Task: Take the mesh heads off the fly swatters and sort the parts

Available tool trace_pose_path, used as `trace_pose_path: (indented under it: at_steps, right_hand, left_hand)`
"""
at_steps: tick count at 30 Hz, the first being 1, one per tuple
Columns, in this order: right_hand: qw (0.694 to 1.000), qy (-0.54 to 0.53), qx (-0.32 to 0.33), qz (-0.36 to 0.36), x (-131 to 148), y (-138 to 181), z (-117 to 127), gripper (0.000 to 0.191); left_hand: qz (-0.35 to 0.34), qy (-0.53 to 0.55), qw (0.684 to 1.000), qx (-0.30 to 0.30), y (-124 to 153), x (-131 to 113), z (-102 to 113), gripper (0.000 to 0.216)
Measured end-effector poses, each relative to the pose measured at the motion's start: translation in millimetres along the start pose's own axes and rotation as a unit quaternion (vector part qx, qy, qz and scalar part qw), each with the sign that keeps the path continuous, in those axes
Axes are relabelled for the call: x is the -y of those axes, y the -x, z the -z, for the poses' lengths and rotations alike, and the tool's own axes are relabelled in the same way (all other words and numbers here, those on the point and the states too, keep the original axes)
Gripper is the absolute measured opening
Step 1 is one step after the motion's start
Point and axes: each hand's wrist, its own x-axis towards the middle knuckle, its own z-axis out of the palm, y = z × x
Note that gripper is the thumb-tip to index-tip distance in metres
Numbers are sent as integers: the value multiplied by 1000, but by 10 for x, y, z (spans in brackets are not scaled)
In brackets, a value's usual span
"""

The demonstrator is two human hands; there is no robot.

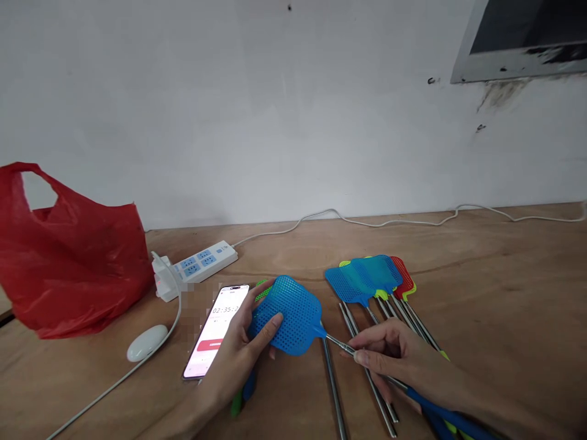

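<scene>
My left hand (243, 348) grips the mesh head of a blue fly swatter (288, 315), thumb on top and fingers underneath. My right hand (394, 357) pinches the swatter's thin metal rod (339, 344) just behind the head; the blue handle runs out under my wrist. A green swatter head (262, 289) peeks out beneath the blue one. To the right lies a fanned pile of swatters (367, 278) in blue, red and yellow-green, their metal rods pointing toward me.
A phone (215, 333) showing a timer lies left of my left hand on the wooden table (504, 293). Behind it are a white power strip (202, 263) with cables, a white oval device (147, 342), and a red plastic bag (68, 256) at the far left. A white wall stands behind.
</scene>
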Motion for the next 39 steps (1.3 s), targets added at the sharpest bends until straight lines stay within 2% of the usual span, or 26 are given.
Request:
trace_pose_path:
  at_steps: [5,15,21,23,25,28,32,35,39]
  right_hand:
    - [1000,-13,-7,-1,-4,18,-21,52]
    - [999,-13,-21,-24,-75,14,29,46]
    - [997,-68,-18,-6,-45,-86,109,40]
    - [992,-112,-53,11,-16,-117,136,43]
    - [980,-160,-120,19,22,-125,151,44]
    - [950,-223,-218,20,79,-102,144,38]
    - [911,-308,-270,37,102,-75,112,30]
    - [905,-333,-261,51,87,-78,90,27]
    - [930,-303,-191,83,60,-75,40,27]
  left_hand:
    - [10,8,1000,9,53,-32,-55,60]
    - [8,23,999,44,69,65,-45,67]
    - [48,51,996,56,57,59,-99,76]
    - [55,88,994,43,36,76,-99,72]
    - [62,109,991,45,13,88,-93,62]
    - [61,81,990,95,-5,87,-91,48]
    - [37,34,989,139,7,72,-107,41]
    - [22,23,989,142,24,42,-114,42]
    - [10,6,984,176,67,7,-124,45]
